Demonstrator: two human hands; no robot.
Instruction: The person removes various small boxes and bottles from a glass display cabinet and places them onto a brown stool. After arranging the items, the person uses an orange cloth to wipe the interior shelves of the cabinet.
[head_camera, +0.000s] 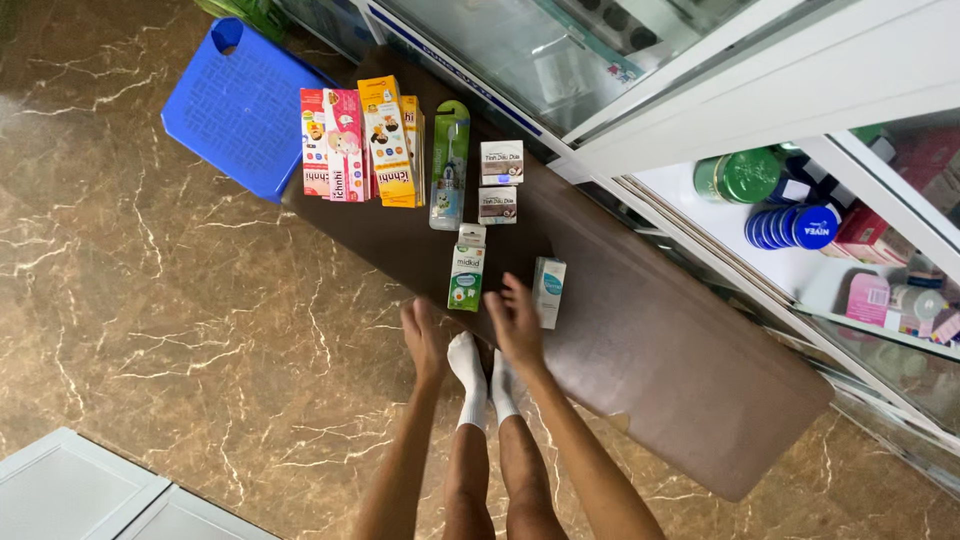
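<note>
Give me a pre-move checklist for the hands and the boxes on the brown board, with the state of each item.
1. Right hand free of any box: ok, fingers spread just beside the pale teal box; contact cannot be told.
2. Left hand empty: ok, it hangs open over the board's near edge.
3. Green and white box lying flat, apart from both hands: ok.
4. Two small brown and white boxes side by side: ok.
5. Toothbrush pack clear of the pink and orange cartons: ok, a gap shows.
6. Brown board has bare room on the right: ok.
</note>
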